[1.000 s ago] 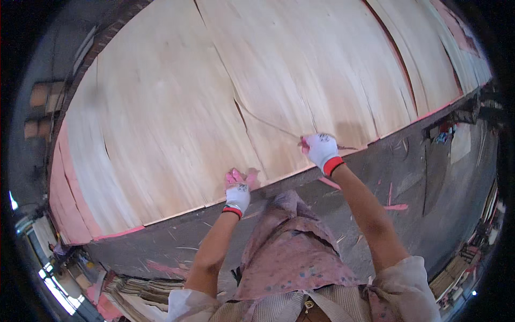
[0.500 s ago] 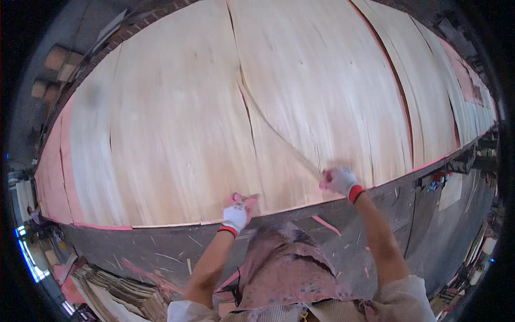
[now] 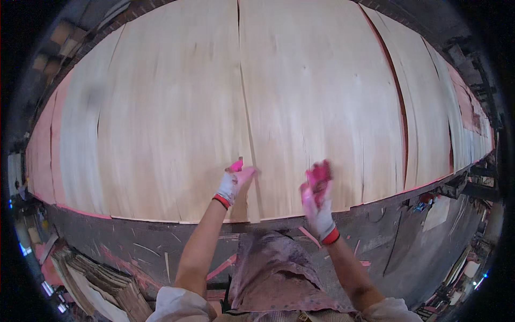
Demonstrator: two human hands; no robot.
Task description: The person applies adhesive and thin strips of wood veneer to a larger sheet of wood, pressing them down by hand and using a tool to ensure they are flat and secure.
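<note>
Pale wood veneer sheets [image 3: 171,118] lie side by side over the wide work surface. A narrow veneer strip [image 3: 250,134] runs along the seam between two of them, its near end at the front edge. My left hand [image 3: 232,183], in a white glove with pink-stained fingers, is beside the strip, with a fingertip at its edge. Its fingers are drawn together, and a small dark tip sticks up from them; what it belongs to is unclear. My right hand [image 3: 318,198], gloved alike and blurred, hovers over the sheet at right, fingers apart, holding nothing visible.
A dark gap [image 3: 394,80] parts the sheets at right. Pink-coated sheets [image 3: 45,145] show at the far left. Below the front edge, scraps [image 3: 222,267] litter the dark floor. A stack of veneer [image 3: 99,279] stands at lower left.
My right hand has let go of the strip and moved slightly left and nearer. The strip, curved toward that hand before, now lies nearly straight along the seam. My left hand has moved farther in.
</note>
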